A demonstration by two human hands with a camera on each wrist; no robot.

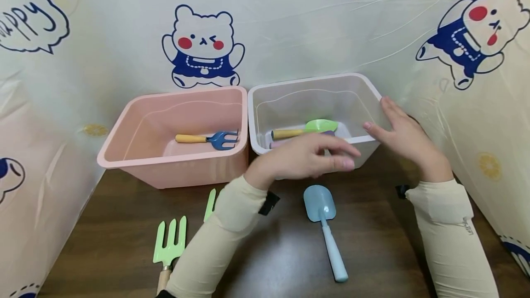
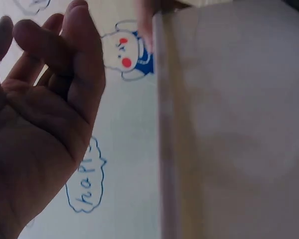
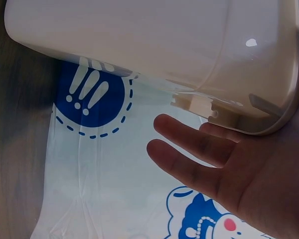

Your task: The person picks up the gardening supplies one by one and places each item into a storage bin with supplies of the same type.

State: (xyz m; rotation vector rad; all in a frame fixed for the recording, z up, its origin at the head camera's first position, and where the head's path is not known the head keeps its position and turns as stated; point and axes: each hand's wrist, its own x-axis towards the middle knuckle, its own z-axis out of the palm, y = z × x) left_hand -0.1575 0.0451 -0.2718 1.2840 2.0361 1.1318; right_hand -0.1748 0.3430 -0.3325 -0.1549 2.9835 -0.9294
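Note:
My left hand (image 1: 306, 155) hovers over the front rim of the pale grey bin (image 1: 306, 100), its fingers loosely bent and holding nothing. At that bin's right end my right hand (image 1: 410, 137) touches the rim, thumb over the edge; the right wrist view shows its fingers (image 3: 189, 169) extended outside the wall. Inside the grey bin lies a green trowel (image 1: 320, 125) with a yellow handle. Beside it is a purple tool (image 1: 279, 143), mostly hidden by my left hand. A light blue hand shovel (image 1: 320, 201) lies on the table in front of the bin.
To the left stands a pink bin (image 1: 186, 169) with a blue hand fork (image 1: 223, 140) inside. On the brown table (image 1: 112, 224) lie a green hand fork (image 1: 169, 247) and another green tool (image 1: 210, 203), partly covered by my left sleeve. A printed sheet (image 1: 290, 36) rises behind.

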